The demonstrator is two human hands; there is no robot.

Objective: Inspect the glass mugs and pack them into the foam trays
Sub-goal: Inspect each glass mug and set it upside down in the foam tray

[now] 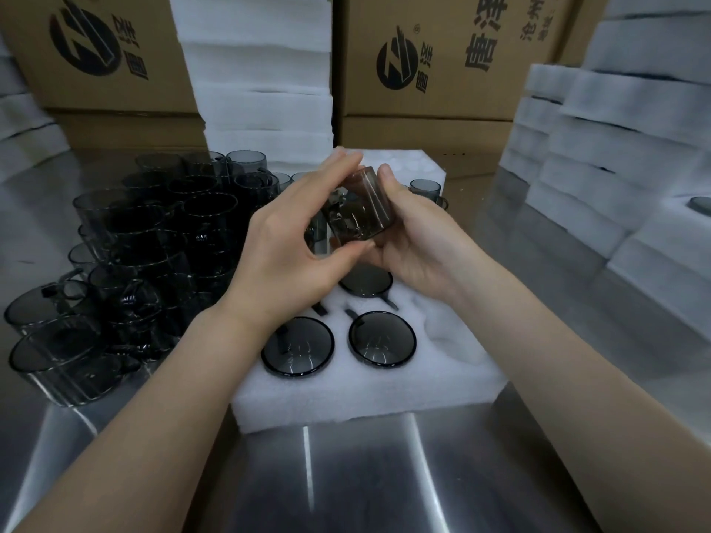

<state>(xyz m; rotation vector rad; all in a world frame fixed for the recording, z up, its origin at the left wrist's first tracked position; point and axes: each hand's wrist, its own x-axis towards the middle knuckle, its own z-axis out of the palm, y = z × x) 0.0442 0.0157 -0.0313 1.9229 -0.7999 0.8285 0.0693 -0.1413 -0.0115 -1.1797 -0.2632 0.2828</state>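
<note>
A smoky grey glass mug [358,211] is held tilted above the white foam tray [369,394] by both hands. My left hand [292,244] grips it from the left, thumb and fingers around its body. My right hand [408,240] cradles it from the right and below. In the tray's near sockets sit two mugs [297,346] [382,337], with a third mug [365,282] partly hidden under my hands. A crowd of loose grey mugs [146,255] stands stacked on the steel table to the left.
Stacks of white foam trays [265,90] rise at the back centre, with more foam stacks [623,155] along the right. Cardboard boxes [434,59] with printed logos line the back. A few mugs [425,188] stand behind the tray. The steel table [365,475] reaches to the near edge.
</note>
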